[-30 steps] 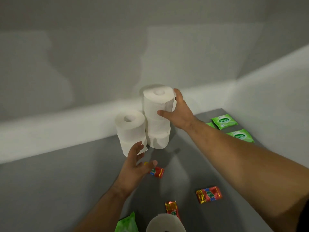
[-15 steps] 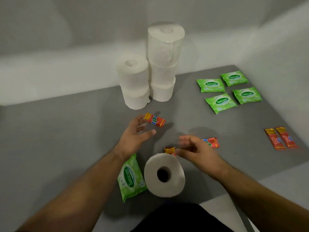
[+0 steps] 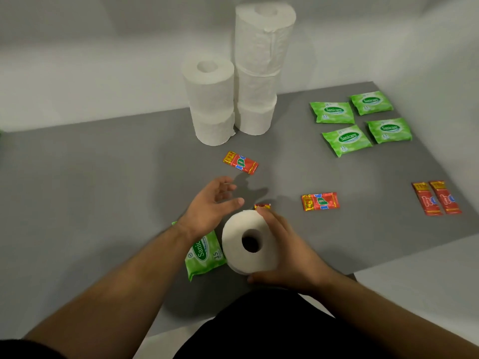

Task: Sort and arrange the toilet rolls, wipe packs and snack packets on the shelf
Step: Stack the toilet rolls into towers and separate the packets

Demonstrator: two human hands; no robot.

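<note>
A loose toilet roll [image 3: 241,255] stands upright near the shelf's front edge, and my right hand [image 3: 290,257] wraps around its right side. My left hand [image 3: 211,206] hovers open just behind the roll, fingers spread. At the back stand a stack of two rolls [image 3: 210,99] and a taller stack of three rolls [image 3: 259,68]. One green wipe pack [image 3: 204,252] lies left of the loose roll, partly under my left wrist. Several more wipe packs [image 3: 347,139] lie in a grid at the right. Red snack packets lie at the centre [image 3: 241,165], to the right [image 3: 320,201], and one [image 3: 262,206] shows behind the roll.
The grey shelf [image 3: 90,177] has white walls behind and to the right. Two red snack packets [image 3: 438,198] lie side by side near the right wall. The shelf's front edge runs just below my forearms.
My right hand has come down from the tall stack to the loose roll at the front and closed around it. My left hand drew back toward that roll. The view tilted downward.
</note>
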